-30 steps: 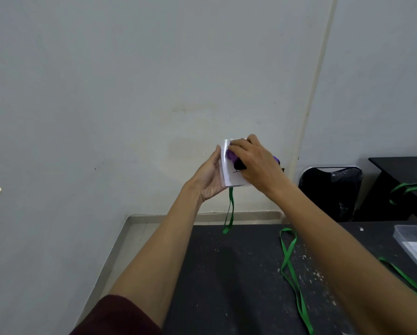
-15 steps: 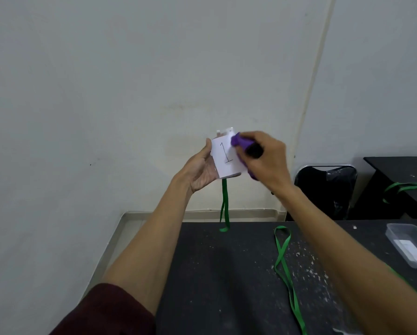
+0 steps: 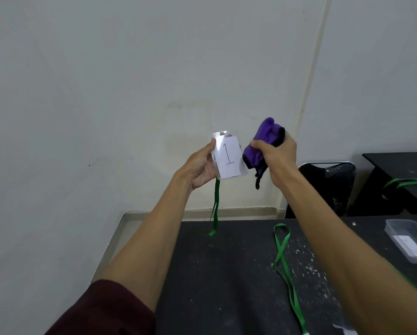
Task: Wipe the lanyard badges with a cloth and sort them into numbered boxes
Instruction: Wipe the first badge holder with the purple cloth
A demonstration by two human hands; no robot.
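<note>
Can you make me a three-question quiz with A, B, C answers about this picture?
1. Where is the purple cloth?
A. in the right hand
B. on the table
C. in the box

2. What number is on the badge?
A. 3
B. 1
C. 7

3. Is the cloth touching the badge?
A. yes, pressed flat on it
B. yes, wrapped round it
C. no, held beside it

Answers: 1 A, the right hand grips it. 2 B, a handwritten 1 shows on the card in the left hand. 3 C, a gap shows between them.
</note>
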